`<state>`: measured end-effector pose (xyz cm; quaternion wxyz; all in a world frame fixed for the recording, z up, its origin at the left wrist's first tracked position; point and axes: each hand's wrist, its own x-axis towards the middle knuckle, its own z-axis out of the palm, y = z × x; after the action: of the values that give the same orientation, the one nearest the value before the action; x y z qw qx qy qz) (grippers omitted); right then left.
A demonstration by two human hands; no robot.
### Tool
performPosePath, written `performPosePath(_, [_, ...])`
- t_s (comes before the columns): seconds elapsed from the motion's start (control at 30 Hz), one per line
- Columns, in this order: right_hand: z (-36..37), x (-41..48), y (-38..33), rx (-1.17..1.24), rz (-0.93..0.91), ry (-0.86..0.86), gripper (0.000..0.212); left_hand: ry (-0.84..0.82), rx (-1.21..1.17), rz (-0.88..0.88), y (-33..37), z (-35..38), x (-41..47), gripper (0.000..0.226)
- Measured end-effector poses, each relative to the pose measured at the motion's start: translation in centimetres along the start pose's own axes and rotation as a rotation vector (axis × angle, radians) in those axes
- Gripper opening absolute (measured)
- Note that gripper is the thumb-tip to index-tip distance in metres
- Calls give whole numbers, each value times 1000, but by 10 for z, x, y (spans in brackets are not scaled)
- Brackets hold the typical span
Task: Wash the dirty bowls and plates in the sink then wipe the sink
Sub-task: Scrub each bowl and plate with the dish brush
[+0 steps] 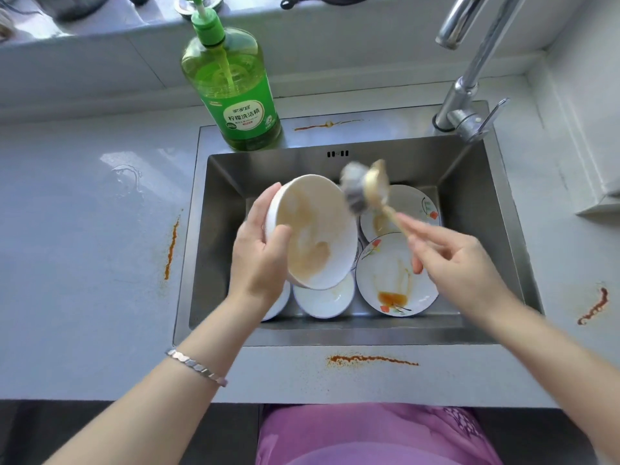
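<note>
Bowl (312, 229) gripped at its rim by left hand (258, 250); right hand (449, 253) pinches brush (364, 191) handle.

A pale grey countertop (84, 246) carries 3 orange-brown sauce streaks (171, 250) and a sunken stainless steel sink (214, 236). A green pump bottle of dish soap (235, 95) stands on its back rim, and soiled white plates (385, 280) lie inside.

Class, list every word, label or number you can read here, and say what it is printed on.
"柠檬洗洁精": large print on the label of the soap bottle.
Brand line above it: perhaps "家家宜", too blurred to be sure.
Small print below: too small to read.
Nothing else bears text.
</note>
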<state>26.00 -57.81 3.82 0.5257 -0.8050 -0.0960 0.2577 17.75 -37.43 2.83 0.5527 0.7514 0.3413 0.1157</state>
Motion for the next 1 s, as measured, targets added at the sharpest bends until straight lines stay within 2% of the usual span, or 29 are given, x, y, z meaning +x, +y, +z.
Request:
performPosePath(0.07, [-5,3,-3,-372,-39,-223,37,-70,153,-1,4,-6,3,58])
performPosePath(0.13, [3,3,-7,-638,-57,-344,37,-118,220,21,10,-7,3,59])
performPosePath(0.17, [9,2,-11,-647,-43,-404,37,-140,245,36,12,-5,3,59])
performPosePath(0.3, [17,2,-27,-396,140,-679,32,-190,290,7,9,0,5,57])
performPosePath(0.4, [4,15,-23,-459,226,-697,28,-236,240,-60,5,-4,9,49])
performPosePath(0.5, [-6,26,-18,-812,102,-628,31,-352,276,-105,2,-2,11,47])
performPosePath(0.57, [-2,20,-20,-910,18,-572,35,-361,264,-134,-1,0,12,47])
performPosePath(0.7, [10,-1,-12,-530,166,-799,32,-351,296,-165,-5,-1,14,47])
performPosePath(0.83, [3,8,4,-639,122,-689,31,-358,317,-166,-5,-3,13,48])
performPosePath(0.93, [13,1,0,-550,113,-771,31,-358,325,-169,-1,-2,14,47])
performPosePath(1.0, [8,5,-6,-594,98,-750,31,-375,336,-189,0,-3,16,48])
